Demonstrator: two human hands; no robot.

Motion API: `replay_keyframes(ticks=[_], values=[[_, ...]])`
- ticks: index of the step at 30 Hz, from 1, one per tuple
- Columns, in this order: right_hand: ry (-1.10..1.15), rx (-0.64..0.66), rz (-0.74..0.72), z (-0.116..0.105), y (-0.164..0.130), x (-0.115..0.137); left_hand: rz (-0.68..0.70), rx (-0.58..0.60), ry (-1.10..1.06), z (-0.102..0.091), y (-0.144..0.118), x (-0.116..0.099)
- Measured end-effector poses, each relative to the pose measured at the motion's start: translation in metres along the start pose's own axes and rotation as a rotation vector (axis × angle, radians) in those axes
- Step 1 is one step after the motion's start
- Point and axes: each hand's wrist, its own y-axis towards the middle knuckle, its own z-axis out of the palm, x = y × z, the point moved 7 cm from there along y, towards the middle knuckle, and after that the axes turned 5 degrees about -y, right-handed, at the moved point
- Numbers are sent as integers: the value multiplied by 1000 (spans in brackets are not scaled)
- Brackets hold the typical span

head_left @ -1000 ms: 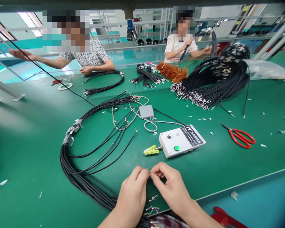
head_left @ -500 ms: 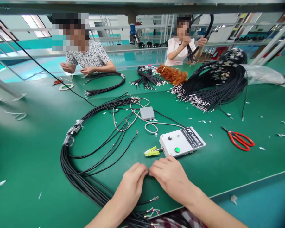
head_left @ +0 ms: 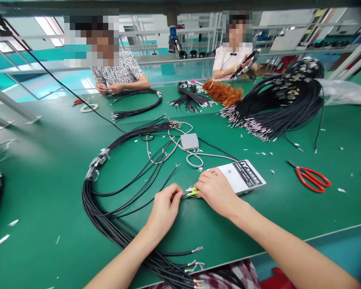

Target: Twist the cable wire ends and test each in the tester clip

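My left hand (head_left: 167, 202) is closed in a pinch on a cable end, whose thin tip points at the yellow clip (head_left: 193, 191). Most of that cable is hidden behind the hand. My right hand (head_left: 216, 190) grips the clip, which sits at the near left side of a white box with a black label (head_left: 248, 174). The hand covers the box's knob and button. A bundle of black cables (head_left: 92, 210) curves to the left of my hands, bound with clear wrap. Several loose cables branch off it, and stripped coloured wire ends lie at the table's front edge.
Red-handled scissors (head_left: 313, 179) lie at the right. Behind the box are a grey pad (head_left: 189, 141) and its looped cord. A large cable pile (head_left: 276, 108) lies at the back right. Two people sit across the green table (head_left: 48, 168). White scraps are scattered about.
My right hand has moved up onto the clip and box. My left hand has risen, bringing the cable end to the clip. At the back right, a person has lowered a cable loop.
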Motion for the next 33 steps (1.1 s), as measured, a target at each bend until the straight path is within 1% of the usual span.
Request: replay_keyframes(ticks=[5,10,12,14,16,17,19,21,22,25,27,30,33], values=[[0,8,7,-1,-2,-2,8,-3,24,7,7,2],[-3,1,37,0,2,1,11,-12,36,11,7,3],[1,-12,51,-4,1,3,8,-14,40,11,6,4],[8,-35,56,-10,-7,2,3,-13,41,11,6,4],[49,-125,79,-20,-23,-4,1,-12,34,11,6,5],[81,-206,105,-27,-35,-9,0,-12,28,11,5,4],[149,-424,203,-38,-66,-22,-1,-16,13,10,5,4],[181,-582,323,-39,-97,-32,0,-18,-5,10,6,3],[195,-610,353,-35,-109,-34,0,-19,-14,9,6,2],[184,-574,350,-20,-121,-25,-5,-21,-28,9,6,3],[149,-570,368,-15,-120,-19,-13,-23,-29,8,6,5],[109,-605,415,-14,-117,-19,-26,-32,-32,5,4,9],[92,-624,403,-15,-116,-22,-43,-73,-49,-2,2,14]])
